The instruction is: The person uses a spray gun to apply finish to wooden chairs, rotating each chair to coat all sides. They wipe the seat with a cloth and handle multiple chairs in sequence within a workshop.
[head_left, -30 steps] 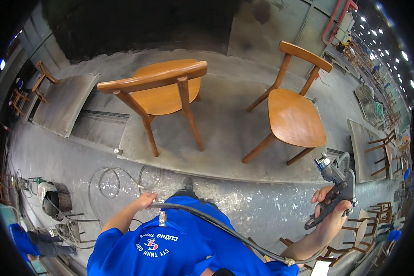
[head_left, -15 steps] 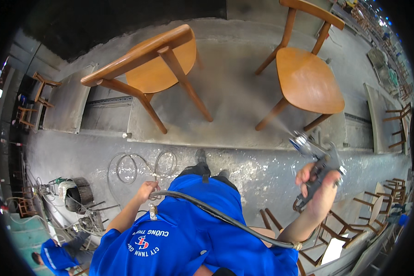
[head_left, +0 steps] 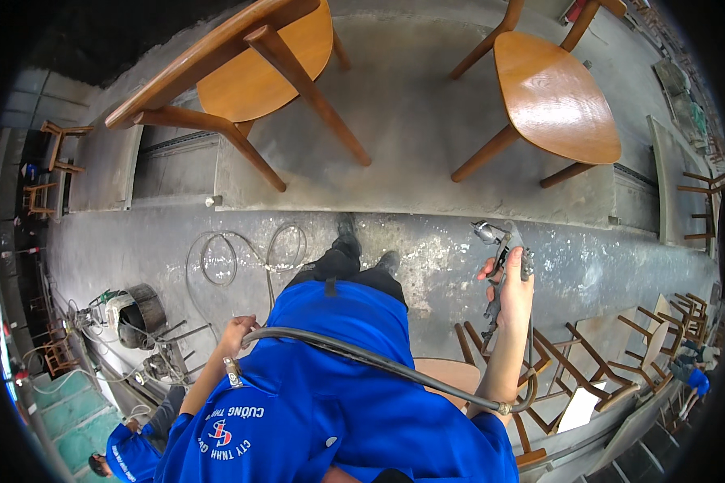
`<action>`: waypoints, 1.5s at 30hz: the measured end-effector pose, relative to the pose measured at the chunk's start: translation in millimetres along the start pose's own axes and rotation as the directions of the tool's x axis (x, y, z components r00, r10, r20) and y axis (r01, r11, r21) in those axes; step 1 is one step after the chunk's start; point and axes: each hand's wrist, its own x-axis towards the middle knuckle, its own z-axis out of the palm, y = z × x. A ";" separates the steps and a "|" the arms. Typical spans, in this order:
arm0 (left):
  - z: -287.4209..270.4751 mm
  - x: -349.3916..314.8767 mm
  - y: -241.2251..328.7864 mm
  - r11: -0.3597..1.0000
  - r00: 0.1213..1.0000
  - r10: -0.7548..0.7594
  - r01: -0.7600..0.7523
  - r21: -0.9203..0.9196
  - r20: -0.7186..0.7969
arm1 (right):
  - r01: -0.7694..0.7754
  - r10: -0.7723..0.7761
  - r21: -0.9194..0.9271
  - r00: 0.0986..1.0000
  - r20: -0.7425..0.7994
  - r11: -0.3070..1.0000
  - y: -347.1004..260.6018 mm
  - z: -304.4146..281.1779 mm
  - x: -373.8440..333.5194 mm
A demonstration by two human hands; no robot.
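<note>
My right hand [head_left: 517, 291] is closed around the grip of a metal spray gun [head_left: 507, 241], its nozzle pointing up and left. No mist shows at the nozzle now. Fingers of my left hand [head_left: 238, 331] are curled on a dark hose [head_left: 362, 364], which crosses in front of my blue shirt to my right forearm and loops up to the gun. Beyond the gun stands a wooden chair [head_left: 557, 101] with a glossy orange-brown seat. Another wooden chair [head_left: 270, 80] stands at the far left, its back turned toward me. Neither hand touches a chair.
Both chairs stand on a grey platform [head_left: 411, 181] with a straight near edge. Thin hose coils [head_left: 220, 259] lie on the wet-looking floor left of my feet. A dark round pot [head_left: 141, 315] is further left. Wooden chair frames [head_left: 596, 366] crowd the right; a co-worker [head_left: 133, 451] is lower left.
The spray gun and my right hand have moved left and turned more upright. The mist at the nozzle is gone. Both chairs now sit higher in the view.
</note>
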 end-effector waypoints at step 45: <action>-99.3 420.0 519.2 0.468 0.598 0.643 0.187 -0.864 0.478 | 0.122 -0.017 0.079 0.635 -0.772 0.989 -34.9 356.6 -213.5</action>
